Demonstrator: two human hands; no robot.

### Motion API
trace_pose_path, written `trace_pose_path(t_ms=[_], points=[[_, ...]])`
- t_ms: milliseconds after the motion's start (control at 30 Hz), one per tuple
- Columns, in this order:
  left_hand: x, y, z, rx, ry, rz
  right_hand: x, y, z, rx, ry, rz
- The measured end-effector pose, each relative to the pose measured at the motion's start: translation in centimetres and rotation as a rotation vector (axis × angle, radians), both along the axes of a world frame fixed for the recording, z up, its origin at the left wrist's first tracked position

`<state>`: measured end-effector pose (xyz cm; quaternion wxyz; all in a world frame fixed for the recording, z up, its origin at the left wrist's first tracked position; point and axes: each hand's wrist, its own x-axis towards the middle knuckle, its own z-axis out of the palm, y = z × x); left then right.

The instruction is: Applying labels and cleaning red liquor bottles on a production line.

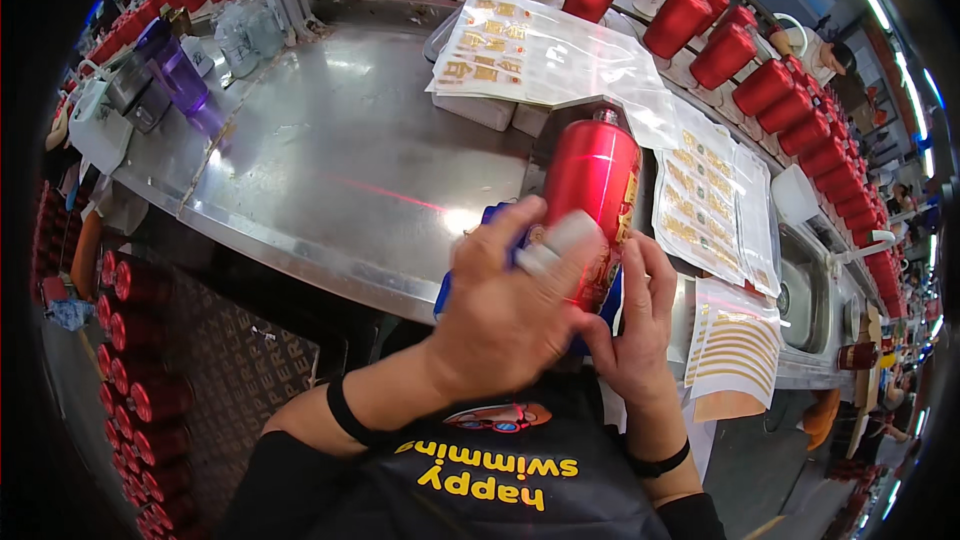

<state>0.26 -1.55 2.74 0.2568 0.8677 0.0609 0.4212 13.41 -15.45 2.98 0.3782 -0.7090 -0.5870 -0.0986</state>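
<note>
Red bottle (pixel 592 180) is lying on its side at the near edge of the worktop (pixel 330 160), cap end pointing away from you, right in front of your chest. A thin red laser line runs across the steel and up over the bottle's body.

Going big to small: the worktop is a long curved steel bench. A row of red bottles (pixel 760 90) stands along its far edge, and more red bottles (pixel 135 340) lie stacked low on your left. Clear bags of gold stickers (pixel 530 50) sit behind the bottle, more sticker sheets (pixel 710 200) lie to its right, and a sheet of curved gold strips (pixel 740 345) hangs off the near edge by your right arm. A purple cup (pixel 180 80) stands over on the far left.

Your left hand (pixel 505 310) is spread over the lower part of the bottle, fingers (pixel 560 240) pressed flat on it, two of them taped in white. Your right hand (pixel 640 325) sits just beside it on the right, fingers curled against the bottle's side by a gold sticker (pixel 628 202). Something blue (pixel 445 292) peeks out under your left hand; can't tell what it is.
</note>
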Motion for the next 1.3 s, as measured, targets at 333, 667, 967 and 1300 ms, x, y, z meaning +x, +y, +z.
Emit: trace_pose_path(t_ms=[333,667,967,1300], points=[[-0.8,-0.7,-1.4,0.016,0.151,0.017,0.4,-0.9,-1.7,-0.035,0.043,-0.032],[0.1,1.3,-2.4,-0.010,0.292,0.005,0.7,-1.3,-2.1,0.006,0.033,-0.031],[0.5,1.7,-2.8,0.013,0.251,-0.027,2.1,-2.1,-1.4,0.079,0.031,-0.059],[0.5,1.6,-2.3,-0.174,0.171,-0.125,2.8,0.0,0.7,0.067,0.349,-0.039]])
